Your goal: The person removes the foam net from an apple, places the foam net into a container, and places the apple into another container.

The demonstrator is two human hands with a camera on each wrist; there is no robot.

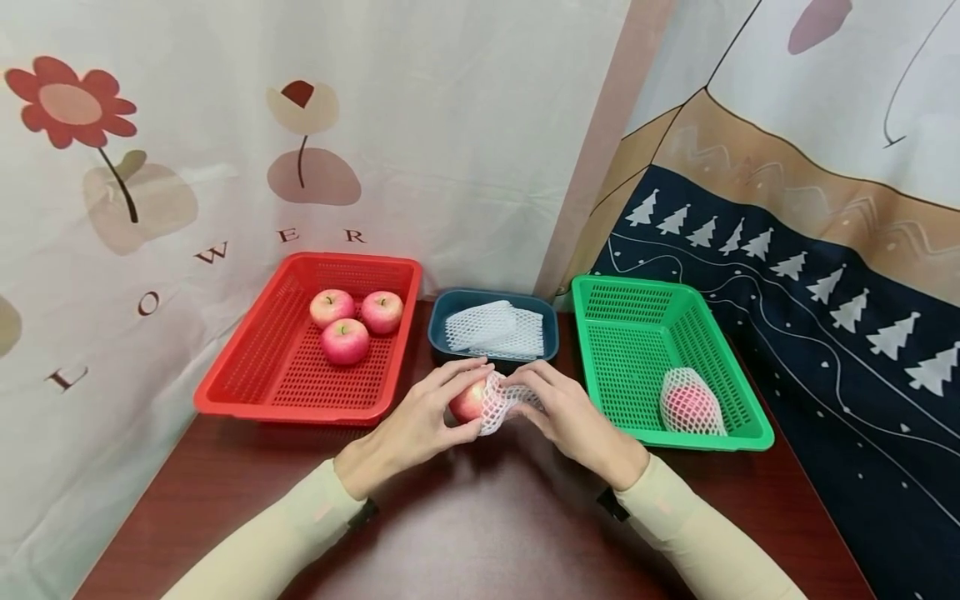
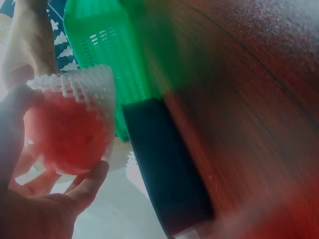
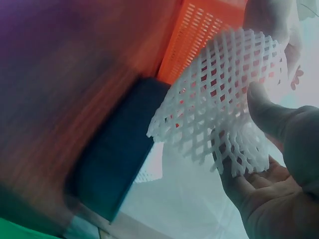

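The left hand [image 1: 423,417] grasps a red-and-yellow apple [image 1: 465,404], thumb and fingers curved around its sides. The right hand [image 1: 573,408] pinches the loose end of a white foam net sleeve [image 1: 495,404], whose other end covers the apple's right side. The apple is over the tabletop [image 1: 480,517], just in front of the near edge of a dark blue plastic tray [image 1: 495,296]. That tray stands at the middle of the tabletop's far edge and holds flat spare foam nets [image 1: 517,333].

Toward the tabletop's far left corner is a red perforated basket [image 1: 307,383], with three bare apples [image 1: 345,342] near its right edge. Toward the far right corner is a green perforated basket [image 1: 622,333]; a netted apple [image 1: 690,404] lies by its near right corner. A printed curtain [image 1: 465,167] hangs behind the tabletop's far edge.
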